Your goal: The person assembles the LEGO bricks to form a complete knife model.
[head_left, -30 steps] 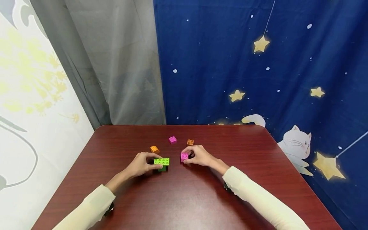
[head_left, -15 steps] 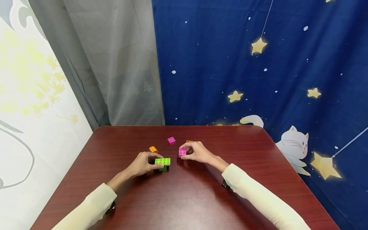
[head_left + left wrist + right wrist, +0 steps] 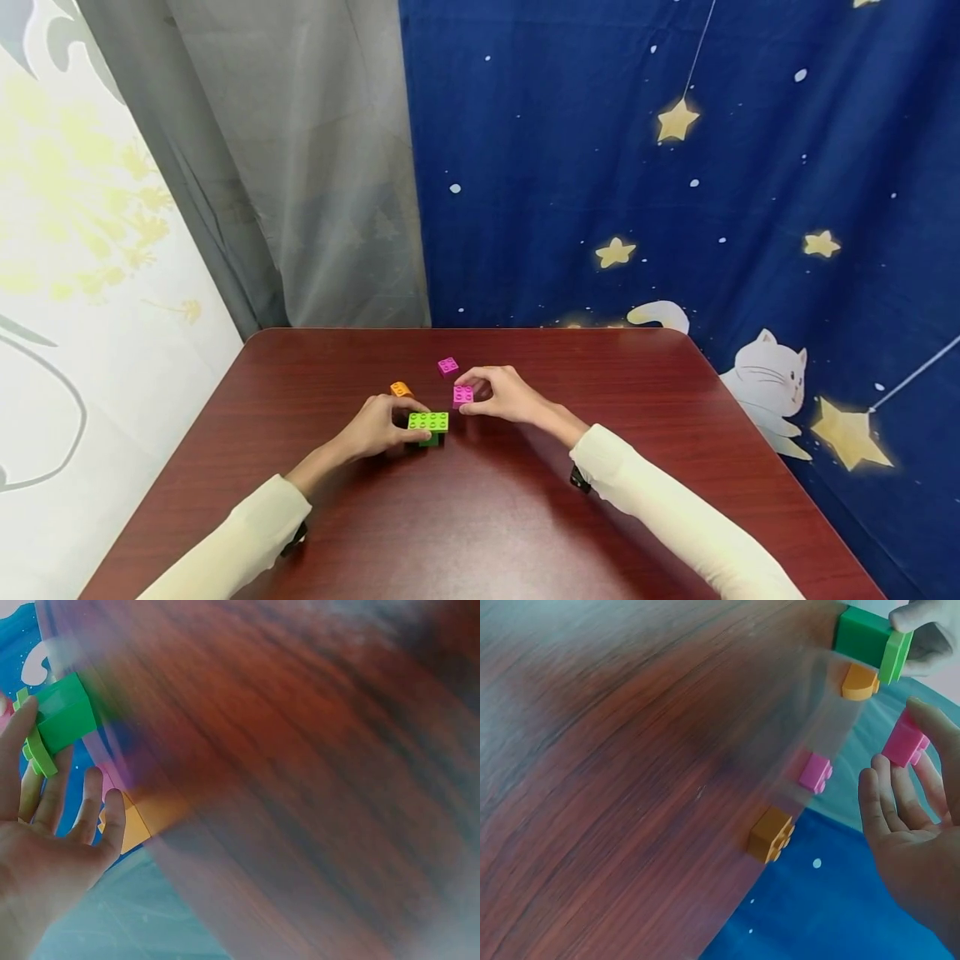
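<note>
My left hand point(image 3: 372, 429) pinches a light green toy building brick point(image 3: 432, 421) between thumb and fingers. Its studs face up, and a darker green block point(image 3: 69, 712) is joined beneath it, standing on the table. Just to the right, my right hand point(image 3: 512, 395) holds a pink square brick point(image 3: 462, 396) by thumb and fingertips. In the right wrist view this pink brick point(image 3: 904, 741) appears raised off the table, its studs showing. A small gap separates it from the green pieces.
On the dark red table point(image 3: 480, 533) lie a second pink brick point(image 3: 447, 367) toward the back and a yellow-orange brick with a rounded side point(image 3: 401, 389) near my left hand. A brownish-orange brick point(image 3: 770, 834) shows in the right wrist view; my right hand hides it from the head view.
My right hand has lifted the pink brick and carried it left toward the green pieces, covering the brownish-orange brick in the head view. The left hand keeps its grip, shifting slightly right.
</note>
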The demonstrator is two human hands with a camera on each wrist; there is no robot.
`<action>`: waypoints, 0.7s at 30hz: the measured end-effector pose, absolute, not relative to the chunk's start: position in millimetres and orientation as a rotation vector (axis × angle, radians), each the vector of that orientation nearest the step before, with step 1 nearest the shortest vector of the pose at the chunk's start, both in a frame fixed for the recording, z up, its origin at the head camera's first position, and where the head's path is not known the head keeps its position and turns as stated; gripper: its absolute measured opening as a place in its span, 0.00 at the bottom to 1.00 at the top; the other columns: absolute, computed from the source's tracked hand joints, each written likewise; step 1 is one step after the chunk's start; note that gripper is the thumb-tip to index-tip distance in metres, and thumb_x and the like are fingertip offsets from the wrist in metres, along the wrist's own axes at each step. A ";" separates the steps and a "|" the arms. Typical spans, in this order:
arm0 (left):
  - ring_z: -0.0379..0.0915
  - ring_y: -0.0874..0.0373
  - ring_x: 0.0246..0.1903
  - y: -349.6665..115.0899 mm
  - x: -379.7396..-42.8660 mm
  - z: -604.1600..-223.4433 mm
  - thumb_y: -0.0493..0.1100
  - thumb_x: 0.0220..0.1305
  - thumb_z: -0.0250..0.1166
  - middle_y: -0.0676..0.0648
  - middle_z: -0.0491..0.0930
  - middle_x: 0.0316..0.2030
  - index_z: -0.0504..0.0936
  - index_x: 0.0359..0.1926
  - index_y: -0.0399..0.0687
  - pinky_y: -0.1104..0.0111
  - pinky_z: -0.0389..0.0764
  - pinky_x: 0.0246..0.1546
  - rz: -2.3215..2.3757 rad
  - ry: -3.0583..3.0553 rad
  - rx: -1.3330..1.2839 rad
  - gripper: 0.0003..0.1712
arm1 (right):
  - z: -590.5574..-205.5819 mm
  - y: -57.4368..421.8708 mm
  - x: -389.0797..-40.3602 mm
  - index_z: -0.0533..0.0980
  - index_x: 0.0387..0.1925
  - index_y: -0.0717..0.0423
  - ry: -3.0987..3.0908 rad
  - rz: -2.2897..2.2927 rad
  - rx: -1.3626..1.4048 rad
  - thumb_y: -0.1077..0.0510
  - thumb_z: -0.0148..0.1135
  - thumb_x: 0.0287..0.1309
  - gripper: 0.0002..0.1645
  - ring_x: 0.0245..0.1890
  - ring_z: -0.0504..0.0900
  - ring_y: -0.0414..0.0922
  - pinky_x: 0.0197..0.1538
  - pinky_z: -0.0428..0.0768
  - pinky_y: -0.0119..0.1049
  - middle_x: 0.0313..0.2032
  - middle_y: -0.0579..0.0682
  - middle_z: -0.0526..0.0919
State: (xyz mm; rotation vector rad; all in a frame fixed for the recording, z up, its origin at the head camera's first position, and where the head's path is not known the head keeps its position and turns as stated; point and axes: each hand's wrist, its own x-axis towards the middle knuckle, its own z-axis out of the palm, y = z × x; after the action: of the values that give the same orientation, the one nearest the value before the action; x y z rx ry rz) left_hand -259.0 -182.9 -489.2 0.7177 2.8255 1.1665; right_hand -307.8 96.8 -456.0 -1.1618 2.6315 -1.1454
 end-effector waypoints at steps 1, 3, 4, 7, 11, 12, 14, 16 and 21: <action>0.77 0.59 0.37 -182.8 -259.1 -488.8 0.55 0.55 0.82 0.58 0.86 0.37 0.91 0.46 0.57 0.69 0.80 0.38 1.166 2.822 0.708 0.19 | -455.7 94.8 -307.2 0.84 0.52 0.56 2.622 -1.155 -1.170 0.58 0.80 0.56 0.22 0.41 0.89 0.52 0.48 0.86 0.47 0.41 0.52 0.89; 0.77 0.58 0.36 -182.8 -259.1 -488.1 0.56 0.54 0.81 0.58 0.86 0.36 0.91 0.46 0.56 0.69 0.80 0.37 1.168 2.817 0.709 0.20 | -455.4 90.8 -306.1 0.84 0.52 0.56 2.612 -1.157 -1.174 0.58 0.80 0.56 0.22 0.42 0.89 0.52 0.48 0.86 0.47 0.41 0.52 0.89; 0.77 0.58 0.36 -182.7 -259.2 -487.9 0.56 0.54 0.81 0.58 0.86 0.36 0.91 0.46 0.56 0.69 0.80 0.37 1.168 2.815 0.712 0.20 | -455.5 89.0 -305.6 0.84 0.52 0.57 2.601 -1.164 -1.182 0.58 0.79 0.56 0.22 0.42 0.89 0.53 0.48 0.86 0.48 0.41 0.53 0.89; 0.77 0.59 0.35 -182.8 -259.9 -486.9 0.55 0.54 0.82 0.58 0.86 0.34 0.91 0.45 0.55 0.69 0.80 0.35 1.174 2.806 0.721 0.19 | -455.9 83.7 -303.8 0.84 0.53 0.57 2.585 -1.156 -1.189 0.58 0.79 0.57 0.22 0.42 0.89 0.51 0.49 0.86 0.47 0.41 0.52 0.90; 0.76 0.59 0.34 -182.3 -260.7 -486.0 0.54 0.54 0.82 0.58 0.86 0.34 0.91 0.44 0.55 0.70 0.78 0.34 1.166 2.800 0.737 0.18 | -456.8 78.0 -300.9 0.83 0.53 0.56 2.573 -1.132 -1.176 0.57 0.78 0.58 0.22 0.42 0.88 0.45 0.49 0.86 0.41 0.42 0.49 0.89; 0.75 0.59 0.33 -182.3 -260.9 -485.8 0.54 0.54 0.82 0.58 0.86 0.34 0.91 0.44 0.55 0.70 0.78 0.34 1.164 2.799 0.740 0.19 | -457.2 76.6 -300.2 0.83 0.53 0.56 2.567 -1.133 -1.175 0.57 0.78 0.58 0.22 0.42 0.88 0.43 0.49 0.86 0.40 0.42 0.49 0.89; 0.76 0.59 0.34 -182.1 -261.1 -485.5 0.54 0.54 0.82 0.58 0.86 0.34 0.91 0.44 0.54 0.70 0.78 0.34 1.161 2.797 0.741 0.19 | -457.9 73.8 -298.6 0.83 0.53 0.56 2.558 -1.135 -1.176 0.57 0.78 0.58 0.22 0.42 0.87 0.41 0.48 0.85 0.37 0.43 0.49 0.89; 0.76 0.58 0.34 -182.1 -261.3 -485.5 0.55 0.53 0.82 0.58 0.86 0.35 0.91 0.44 0.54 0.70 0.78 0.34 1.159 2.800 0.736 0.20 | -459.3 70.9 -297.1 0.84 0.53 0.55 2.556 -1.131 -1.187 0.57 0.78 0.58 0.22 0.41 0.87 0.38 0.47 0.85 0.33 0.44 0.48 0.89; 0.76 0.57 0.34 -181.9 -260.8 -485.6 0.56 0.53 0.82 0.56 0.87 0.35 0.91 0.44 0.51 0.69 0.79 0.35 1.157 2.812 0.727 0.21 | -462.1 64.1 -293.4 0.84 0.53 0.55 2.556 -1.131 -1.249 0.56 0.79 0.58 0.21 0.39 0.87 0.35 0.45 0.84 0.29 0.44 0.47 0.89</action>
State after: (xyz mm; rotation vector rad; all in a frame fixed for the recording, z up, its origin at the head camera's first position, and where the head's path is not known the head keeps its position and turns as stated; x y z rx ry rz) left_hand -260.8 -181.9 -485.6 0.7269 2.8116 1.1574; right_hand -293.4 64.1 -462.1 -1.2486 2.5556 -1.1308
